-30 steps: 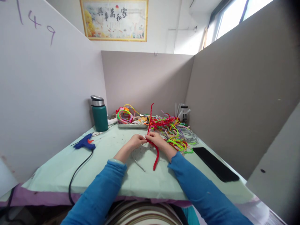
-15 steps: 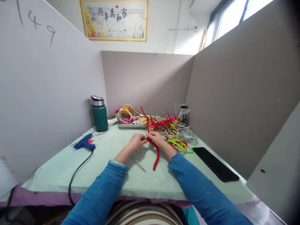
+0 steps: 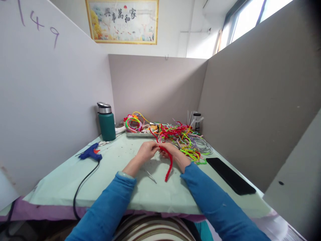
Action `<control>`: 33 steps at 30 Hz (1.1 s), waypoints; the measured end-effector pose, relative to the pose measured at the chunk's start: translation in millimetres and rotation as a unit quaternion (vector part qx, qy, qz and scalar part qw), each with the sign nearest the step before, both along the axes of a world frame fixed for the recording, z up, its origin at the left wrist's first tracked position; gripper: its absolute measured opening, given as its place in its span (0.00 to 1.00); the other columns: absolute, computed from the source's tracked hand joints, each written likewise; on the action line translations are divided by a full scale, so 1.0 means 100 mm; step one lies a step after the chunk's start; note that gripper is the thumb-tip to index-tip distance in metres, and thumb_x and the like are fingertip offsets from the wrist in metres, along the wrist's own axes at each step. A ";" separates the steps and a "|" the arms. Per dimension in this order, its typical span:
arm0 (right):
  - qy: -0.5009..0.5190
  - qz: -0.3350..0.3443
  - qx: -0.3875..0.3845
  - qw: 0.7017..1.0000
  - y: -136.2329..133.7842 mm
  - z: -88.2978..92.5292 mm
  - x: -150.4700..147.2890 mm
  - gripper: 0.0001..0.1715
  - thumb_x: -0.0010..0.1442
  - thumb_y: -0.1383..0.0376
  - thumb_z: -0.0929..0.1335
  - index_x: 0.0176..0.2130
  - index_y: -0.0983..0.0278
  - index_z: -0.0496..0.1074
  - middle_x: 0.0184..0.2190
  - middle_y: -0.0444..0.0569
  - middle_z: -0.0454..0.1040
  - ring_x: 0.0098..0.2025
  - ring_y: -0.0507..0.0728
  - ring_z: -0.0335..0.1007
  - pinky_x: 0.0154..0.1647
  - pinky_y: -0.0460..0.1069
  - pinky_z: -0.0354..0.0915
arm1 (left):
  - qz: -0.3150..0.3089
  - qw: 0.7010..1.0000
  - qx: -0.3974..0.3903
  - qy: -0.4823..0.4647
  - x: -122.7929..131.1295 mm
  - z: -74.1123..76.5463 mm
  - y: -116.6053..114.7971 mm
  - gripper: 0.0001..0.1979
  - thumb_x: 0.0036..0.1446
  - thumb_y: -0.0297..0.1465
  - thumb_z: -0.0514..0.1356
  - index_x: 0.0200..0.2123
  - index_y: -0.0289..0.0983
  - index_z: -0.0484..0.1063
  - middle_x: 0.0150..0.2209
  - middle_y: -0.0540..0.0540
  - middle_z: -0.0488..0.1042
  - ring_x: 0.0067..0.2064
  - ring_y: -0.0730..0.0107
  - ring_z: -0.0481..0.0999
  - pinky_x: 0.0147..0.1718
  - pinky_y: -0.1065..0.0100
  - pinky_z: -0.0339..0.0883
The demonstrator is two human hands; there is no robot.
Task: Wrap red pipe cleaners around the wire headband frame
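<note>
Dipped lower, red strand (image 3: 153,134) juts out beyond the fingers (image 3: 153,146)

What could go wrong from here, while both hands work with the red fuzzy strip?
The red strand might tangle in the coloured heap close beside it. The left hand and right hand meet at the red fuzzy strip, hiding part of it, so a slip could go unnoticed. The glue gun has its cord over the near table edge; the left sleeve might snag it and drag the gun.
</note>
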State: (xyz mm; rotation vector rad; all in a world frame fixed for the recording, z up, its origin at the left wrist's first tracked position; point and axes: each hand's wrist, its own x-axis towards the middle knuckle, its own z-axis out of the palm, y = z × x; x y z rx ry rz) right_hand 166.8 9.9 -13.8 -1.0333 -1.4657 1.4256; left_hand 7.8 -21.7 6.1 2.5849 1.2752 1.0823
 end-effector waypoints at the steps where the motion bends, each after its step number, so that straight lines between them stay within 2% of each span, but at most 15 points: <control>1: 0.012 0.018 -0.038 0.999 0.00 0.00 0.00 0.14 0.51 0.57 0.67 0.25 0.65 0.65 0.14 0.40 0.61 0.15 0.47 0.54 0.15 0.43 0.54 | 0.003 1.000 -0.002 -0.010 0.00 0.00 -0.01 0.09 0.54 0.31 0.55 0.32 0.36 0.75 0.28 0.47 0.73 0.30 0.73 0.67 0.32 0.73 0.57; 3: 0.034 0.040 -0.096 0.994 0.01 0.00 0.01 0.14 0.52 0.57 0.67 0.25 0.65 0.64 0.14 0.40 0.60 0.15 0.47 0.54 0.16 0.43 0.53 | 0.013 0.999 -0.007 -0.031 0.00 0.00 -0.02 0.09 0.54 0.32 0.56 0.36 0.36 0.73 0.26 0.49 0.72 0.27 0.74 0.66 0.30 0.73 0.57; 5: 0.043 0.034 -0.102 0.993 0.02 0.00 0.01 0.14 0.53 0.58 0.66 0.24 0.65 0.63 0.14 0.40 0.60 0.15 0.47 0.54 0.16 0.43 0.53 | 0.014 0.999 -0.009 -0.043 0.00 0.00 -0.03 0.11 0.53 0.32 0.56 0.40 0.36 0.72 0.24 0.51 0.70 0.26 0.75 0.65 0.29 0.74 0.56; 13: 0.014 0.040 -0.068 0.997 0.03 -0.03 0.01 0.19 0.53 0.53 0.67 0.23 0.65 0.62 0.13 0.39 0.60 0.15 0.47 0.53 0.16 0.43 0.53 | 0.003 0.999 0.008 -0.036 0.00 0.00 -0.02 0.09 0.54 0.30 0.57 0.36 0.37 0.75 0.26 0.50 0.73 0.28 0.75 0.67 0.30 0.74 0.57; 17: 0.033 0.014 -0.019 0.999 0.02 -0.01 0.00 0.18 0.50 0.54 0.70 0.25 0.65 0.65 0.14 0.39 0.60 0.15 0.46 0.54 0.15 0.43 0.53 | -0.012 0.999 0.024 -0.030 -0.01 -0.02 0.00 0.09 0.55 0.30 0.56 0.35 0.36 0.76 0.30 0.48 0.75 0.29 0.75 0.68 0.31 0.74 0.58; 20: 0.058 0.002 0.008 0.998 0.01 0.00 0.00 0.18 0.51 0.52 0.69 0.30 0.65 0.68 0.19 0.42 0.66 0.18 0.48 0.60 0.16 0.43 0.56 | -0.013 0.999 0.029 -0.028 -0.01 -0.03 0.02 0.09 0.55 0.31 0.56 0.33 0.36 0.76 0.29 0.47 0.75 0.29 0.75 0.68 0.31 0.74 0.58; 23: 0.054 0.032 -0.009 0.998 0.02 0.00 0.01 0.23 0.54 0.48 0.65 0.31 0.66 0.70 0.25 0.47 0.71 0.24 0.50 0.67 0.19 0.44 0.61 | -0.008 1.000 0.019 -0.018 -0.01 -0.02 0.02 0.10 0.55 0.32 0.56 0.31 0.35 0.76 0.28 0.47 0.74 0.29 0.74 0.69 0.30 0.74 0.57; 25: 0.041 0.054 -0.025 0.997 0.03 -0.01 0.02 0.27 0.56 0.45 0.63 0.30 0.67 0.70 0.25 0.49 0.72 0.25 0.51 0.68 0.19 0.44 0.62 | -0.007 1.000 0.008 -0.012 -0.01 -0.02 0.02 0.10 0.55 0.32 0.55 0.30 0.36 0.76 0.27 0.48 0.74 0.29 0.74 0.69 0.30 0.74 0.57; 30: 0.034 0.020 -0.005 0.999 0.04 -0.03 0.01 0.29 0.56 0.44 0.61 0.27 0.67 0.71 0.23 0.49 0.71 0.23 0.51 0.65 0.19 0.44 0.63 | -0.005 1.000 0.003 -0.011 -0.01 0.00 0.01 0.10 0.55 0.31 0.55 0.33 0.36 0.76 0.29 0.47 0.75 0.30 0.74 0.69 0.31 0.74 0.58; 33: 0.026 0.028 -0.007 0.999 0.04 -0.03 0.01 0.31 0.57 0.43 0.60 0.26 0.67 0.70 0.22 0.51 0.71 0.24 0.52 0.67 0.20 0.45 0.64 | 0.007 1.000 0.001 -0.002 0.00 0.01 0.01 0.10 0.55 0.31 0.55 0.33 0.35 0.76 0.29 0.47 0.75 0.30 0.73 0.69 0.31 0.73 0.58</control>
